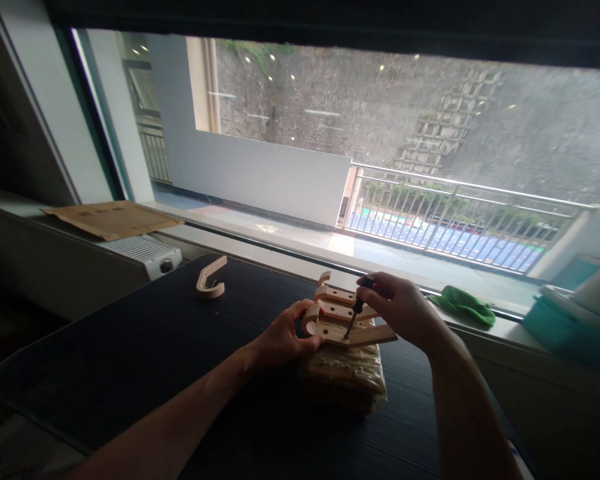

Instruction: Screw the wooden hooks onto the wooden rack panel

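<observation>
My right hand point(397, 300) is closed round the black handle of a screwdriver point(359, 303). The tool leans a little, and its tip meets the nearest wooden hook point(333, 331) at a hole. Gripped at its curled end, that hook is in my left hand point(291, 333), thumb in front and fingers behind. It is one of several pale hooks with dark holes, side by side on top of a plastic-wrapped stack point(347, 370). My fingers hide part of the hooks behind. Apart from these, a loose wooden hook point(211, 283) lies at the table's far left, with small screw-like bits in its curve.
The dark table point(180, 360) runs up to a windowsill. A brown paper envelope point(113, 219) lies over a white heater point(153, 257) at left. On the sill at right are a green cloth point(464, 307) and a teal container point(560, 323).
</observation>
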Motion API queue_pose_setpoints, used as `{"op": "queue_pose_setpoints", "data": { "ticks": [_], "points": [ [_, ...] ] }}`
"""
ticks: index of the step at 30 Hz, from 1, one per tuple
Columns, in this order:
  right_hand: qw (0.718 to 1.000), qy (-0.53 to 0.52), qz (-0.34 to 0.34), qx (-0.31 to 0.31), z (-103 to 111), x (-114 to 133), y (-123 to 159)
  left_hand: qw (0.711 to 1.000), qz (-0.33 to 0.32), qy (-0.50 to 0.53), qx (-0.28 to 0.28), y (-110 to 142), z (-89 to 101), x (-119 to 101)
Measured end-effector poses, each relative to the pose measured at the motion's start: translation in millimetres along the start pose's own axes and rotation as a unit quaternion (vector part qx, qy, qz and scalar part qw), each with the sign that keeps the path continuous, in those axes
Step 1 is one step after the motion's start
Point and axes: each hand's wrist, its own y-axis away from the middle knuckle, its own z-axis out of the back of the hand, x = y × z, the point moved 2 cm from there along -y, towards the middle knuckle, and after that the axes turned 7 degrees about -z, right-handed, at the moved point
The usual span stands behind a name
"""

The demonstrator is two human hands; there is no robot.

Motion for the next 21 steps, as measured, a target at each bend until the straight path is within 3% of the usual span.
{"op": "queue_pose_setpoints", "data": {
  "ticks": [4, 13, 21],
  "points": [
    [1.0, 0.003, -0.006, 0.01, 2.5, 0.6, 1.6, 1.0, 0.0, -0.003, -0.004, 0.0, -0.3, 0.4],
    [0.998, 0.041, -0.02, -0.033, -4.8, -5.2, -4.8, 1.0, -0.006, -0.006, -0.003, -0.1, -0.9, 1.3],
    [1.0, -0.011, 0.004, -0.014, -1.8, 3.7, -1.4, 1.0, -0.017, 0.007, 0.01, 0.8, -0.9, -1.3]
  ]
}}
